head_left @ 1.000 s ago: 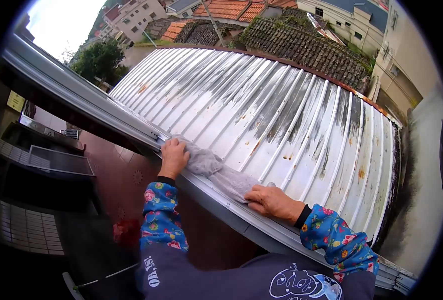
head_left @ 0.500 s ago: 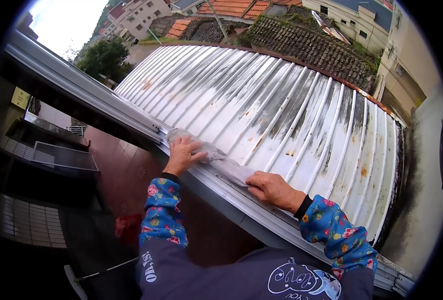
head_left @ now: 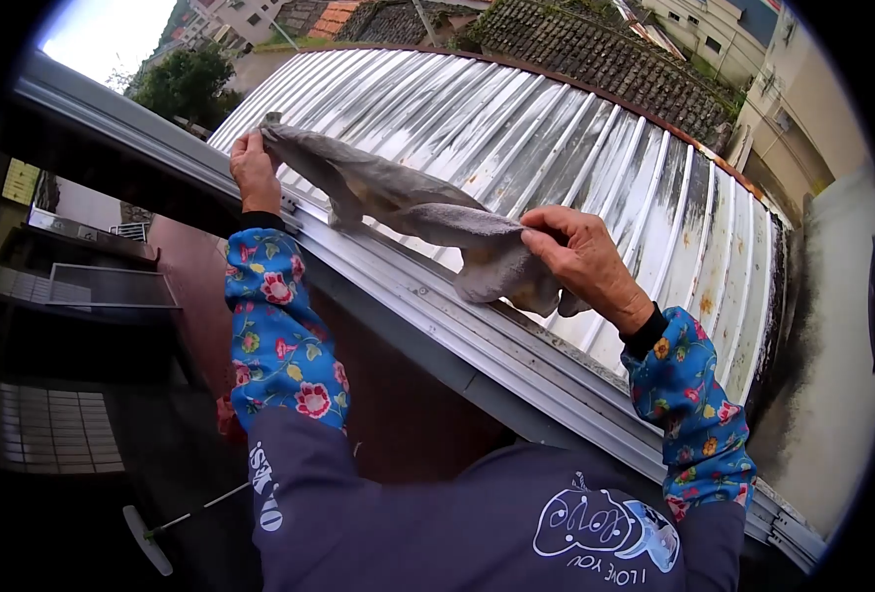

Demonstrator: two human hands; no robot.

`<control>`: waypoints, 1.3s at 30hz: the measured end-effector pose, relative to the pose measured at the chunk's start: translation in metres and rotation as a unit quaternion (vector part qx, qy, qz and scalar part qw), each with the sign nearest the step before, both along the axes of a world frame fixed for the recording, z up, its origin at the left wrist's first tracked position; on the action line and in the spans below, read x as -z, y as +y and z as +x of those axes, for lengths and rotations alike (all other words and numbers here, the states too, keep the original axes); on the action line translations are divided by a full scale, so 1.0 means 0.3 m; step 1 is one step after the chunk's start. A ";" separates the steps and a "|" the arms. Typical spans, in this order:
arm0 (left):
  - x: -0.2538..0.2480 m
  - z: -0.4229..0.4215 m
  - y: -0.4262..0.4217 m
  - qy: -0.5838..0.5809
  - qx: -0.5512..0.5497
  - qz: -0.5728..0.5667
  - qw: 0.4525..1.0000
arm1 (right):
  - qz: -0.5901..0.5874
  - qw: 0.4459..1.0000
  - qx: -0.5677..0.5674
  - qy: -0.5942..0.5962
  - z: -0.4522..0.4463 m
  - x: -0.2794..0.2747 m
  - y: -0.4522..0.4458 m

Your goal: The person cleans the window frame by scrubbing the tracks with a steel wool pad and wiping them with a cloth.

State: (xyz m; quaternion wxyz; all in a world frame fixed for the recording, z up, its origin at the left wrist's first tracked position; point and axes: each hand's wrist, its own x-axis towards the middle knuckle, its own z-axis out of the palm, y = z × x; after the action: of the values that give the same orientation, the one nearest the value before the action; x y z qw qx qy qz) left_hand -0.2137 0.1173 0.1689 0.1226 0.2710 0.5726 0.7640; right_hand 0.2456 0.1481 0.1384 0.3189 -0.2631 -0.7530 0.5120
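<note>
A grey, stained cloth (head_left: 398, 192) hangs stretched between my two hands, above the metal window track (head_left: 457, 331). My left hand (head_left: 255, 173) pinches its far left end, over the upper part of the track. At the cloth's right part, my right hand (head_left: 590, 259) grips the upper edge between thumb and fingers. The cloth's loose folds droop below my right hand, over the track and the edge of the ribbed metal roof (head_left: 645, 232).
Beyond the ribbed roof stand tiled roofs (head_left: 556, 59) and buildings. A wall (head_left: 832, 345) rises on the right. Below left lie a reddish floor (head_left: 200, 296) and a long-handled tool (head_left: 148, 541). A tree (head_left: 189, 87) is at the upper left.
The cloth, bunched on the track before, is now lifted and spread out. My left hand has moved up and left and closed on its end; my right hand has risen with it.
</note>
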 end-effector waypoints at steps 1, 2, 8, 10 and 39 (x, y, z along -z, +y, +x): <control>-0.022 -0.045 0.016 -0.001 -0.003 0.015 1.000 | -0.007 1.000 0.013 0.001 0.013 -0.007 0.004; -0.036 -0.076 0.027 -0.004 -0.006 0.030 1.000 | -0.013 1.000 0.026 0.000 0.026 -0.012 0.008; 0.006 -0.075 -0.046 -0.029 -0.057 0.032 0.997 | -0.068 0.993 0.093 0.019 0.126 -0.037 0.021; 0.081 -0.104 -0.081 0.009 -0.039 0.022 0.999 | -0.080 0.991 0.104 0.018 0.165 -0.070 0.013; 0.413 0.046 -0.236 0.598 0.162 -0.424 0.661 | -0.008 1.000 0.018 -0.008 0.221 -0.019 -0.190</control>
State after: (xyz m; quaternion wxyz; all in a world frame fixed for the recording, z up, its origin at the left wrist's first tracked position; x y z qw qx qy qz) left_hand -0.1999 0.0465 0.0450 -0.0222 0.6768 0.7314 0.0805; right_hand 0.3120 0.0911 0.1442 0.3201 -0.2831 -0.7464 0.5103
